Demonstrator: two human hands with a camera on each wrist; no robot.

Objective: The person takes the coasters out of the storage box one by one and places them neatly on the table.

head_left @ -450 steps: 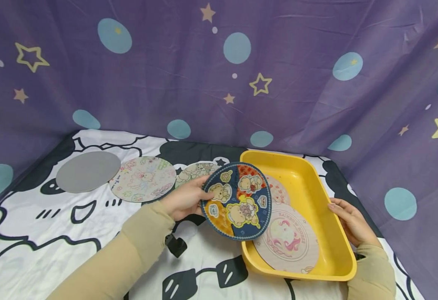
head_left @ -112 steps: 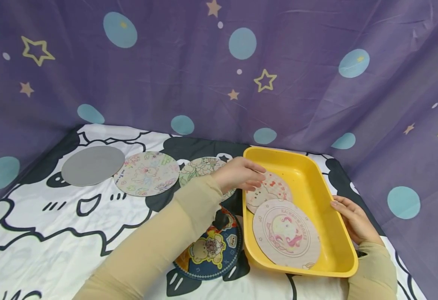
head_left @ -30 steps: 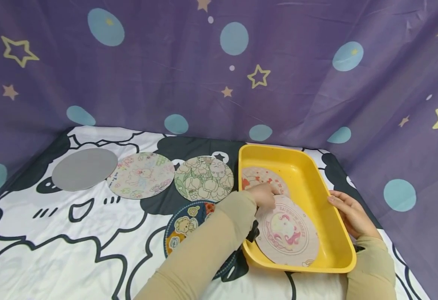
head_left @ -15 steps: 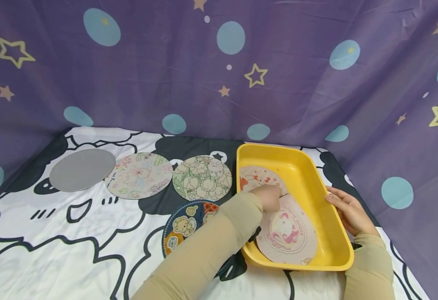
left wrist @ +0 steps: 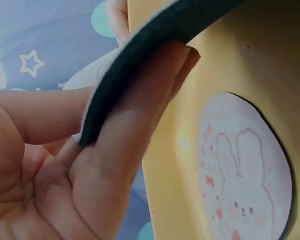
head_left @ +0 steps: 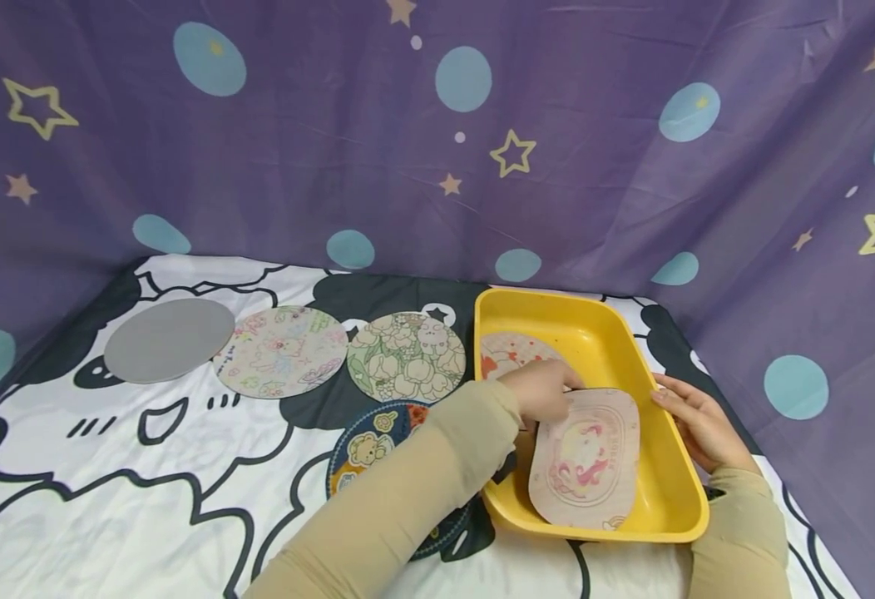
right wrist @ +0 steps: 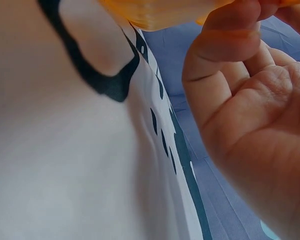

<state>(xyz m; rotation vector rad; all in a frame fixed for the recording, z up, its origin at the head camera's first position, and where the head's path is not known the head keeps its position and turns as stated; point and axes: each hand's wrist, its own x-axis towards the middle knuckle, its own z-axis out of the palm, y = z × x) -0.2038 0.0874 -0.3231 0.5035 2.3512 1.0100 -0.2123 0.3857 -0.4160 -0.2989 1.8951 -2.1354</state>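
Note:
A yellow plastic tray (head_left: 598, 337) stands at the right. In it, my left hand (head_left: 542, 391) pinches the upper-left edge of a round pink mouse pad (head_left: 585, 466) with a unicorn print. That pad bends under the grip, and the left wrist view shows its dark underside between thumb and fingers. A second pink round mouse pad (head_left: 516, 349), with a rabbit print, lies flat on the tray's floor and is partly hidden by the hand in the head view. My right hand (head_left: 703, 420) grips the tray's right rim, fingers curled over the edge.
On the black-and-white cloth (head_left: 205, 466) left of the tray lie a plain grey disc (head_left: 170, 341), a pastel round pad (head_left: 282, 351), a green floral pad (head_left: 406, 358) and a navy bear pad (head_left: 370, 445) partly under my left sleeve. A purple curtain (head_left: 378, 150) hangs behind.
The navy bear pad has gone from my left hand to the cloth. That hand has since reached into the tray and lifted the unicorn pad's edge, bending it. My right hand stays on the rim.

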